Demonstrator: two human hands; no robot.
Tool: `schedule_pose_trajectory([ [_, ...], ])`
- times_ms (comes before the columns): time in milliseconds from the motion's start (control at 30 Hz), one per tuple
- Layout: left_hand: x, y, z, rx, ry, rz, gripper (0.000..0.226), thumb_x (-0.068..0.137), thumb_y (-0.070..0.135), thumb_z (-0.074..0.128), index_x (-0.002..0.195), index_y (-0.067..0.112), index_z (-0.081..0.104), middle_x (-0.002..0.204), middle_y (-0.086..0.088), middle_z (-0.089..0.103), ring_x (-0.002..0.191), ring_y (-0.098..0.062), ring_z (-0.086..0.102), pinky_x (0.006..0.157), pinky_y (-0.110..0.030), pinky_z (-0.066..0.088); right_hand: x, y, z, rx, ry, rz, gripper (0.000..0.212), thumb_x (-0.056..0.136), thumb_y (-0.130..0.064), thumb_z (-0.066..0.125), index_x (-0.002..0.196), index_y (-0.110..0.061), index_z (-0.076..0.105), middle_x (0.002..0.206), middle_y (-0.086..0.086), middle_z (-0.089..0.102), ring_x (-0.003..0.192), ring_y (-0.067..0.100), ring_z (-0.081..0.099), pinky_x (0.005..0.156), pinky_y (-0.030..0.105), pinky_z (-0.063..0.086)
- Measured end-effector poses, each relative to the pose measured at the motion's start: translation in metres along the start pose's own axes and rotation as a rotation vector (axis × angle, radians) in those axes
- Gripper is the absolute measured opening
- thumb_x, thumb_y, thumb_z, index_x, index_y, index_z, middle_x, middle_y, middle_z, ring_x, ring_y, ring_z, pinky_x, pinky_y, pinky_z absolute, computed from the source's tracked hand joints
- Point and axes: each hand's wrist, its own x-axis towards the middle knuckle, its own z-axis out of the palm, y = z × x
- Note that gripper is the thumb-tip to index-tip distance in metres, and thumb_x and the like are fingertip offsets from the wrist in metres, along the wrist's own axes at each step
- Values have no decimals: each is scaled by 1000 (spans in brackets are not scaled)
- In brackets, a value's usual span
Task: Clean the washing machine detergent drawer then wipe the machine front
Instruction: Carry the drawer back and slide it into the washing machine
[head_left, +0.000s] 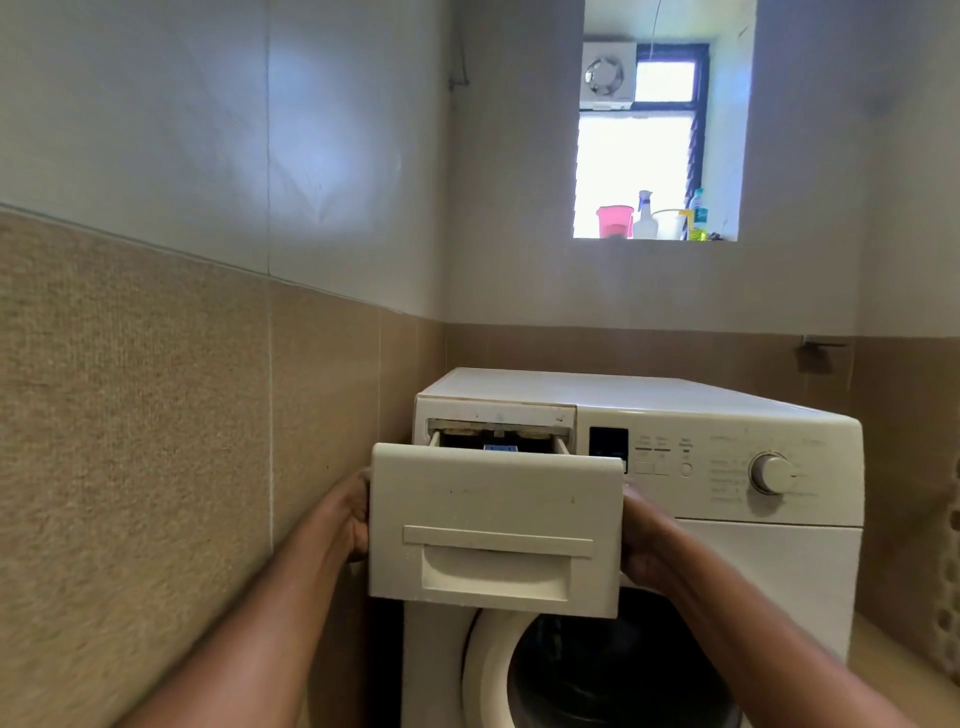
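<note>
A white front-loading washing machine (727, 561) stands in the corner. Its cream detergent drawer (493, 499) is pulled far out of the slot (498, 423) at the machine's top left, its front panel facing me. My left hand (348, 514) grips the drawer's left side and my right hand (644, 540) grips its right side; the fingers of both are hidden behind the panel. A blue insert (501, 448) shows just above the panel, inside the drawer. Grime lines the slot's upper edge.
A tiled wall (156, 441) runs close along the left. The control dial (771, 473) and display (608, 441) sit right of the slot, the round door (597, 670) below. Bottles and a pink container (615, 221) stand on the window sill high above.
</note>
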Motion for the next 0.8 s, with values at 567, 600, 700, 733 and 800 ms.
schedule_pose_trajectory([
  [567,13,-23,5,-78,-79,320,92,90,78,16,80,8,74,73,-21,72,61,-30,68,63,-35,56,15,-27,9,-155,49,28,18,93,-12,59,78,-7,67,60,8,68,56,23,65,61,35,54],
  [600,12,-30,7,-79,-15,404,96,86,82,15,84,6,72,77,-23,72,63,-29,69,64,-35,55,15,-28,9,-167,47,28,18,93,-13,59,78,-7,67,60,8,68,57,24,64,62,35,54],
  [700,0,-50,16,-126,170,705,66,85,74,36,86,15,67,72,-6,71,62,-15,69,52,-24,54,15,-27,7,-152,52,41,16,95,-17,60,85,-7,67,63,8,69,58,23,67,59,35,56],
  [733,-2,-56,19,-89,187,791,59,80,75,49,92,20,66,79,-2,72,69,-14,70,56,-22,55,11,-25,8,-118,54,47,16,96,-18,59,88,-7,67,65,8,70,58,22,68,57,34,57],
  [800,0,-69,24,44,200,896,69,63,76,71,106,22,64,94,1,73,81,-9,71,67,-26,59,2,-18,9,-3,55,36,21,98,-25,57,95,-7,68,71,10,72,64,23,70,60,36,57],
])
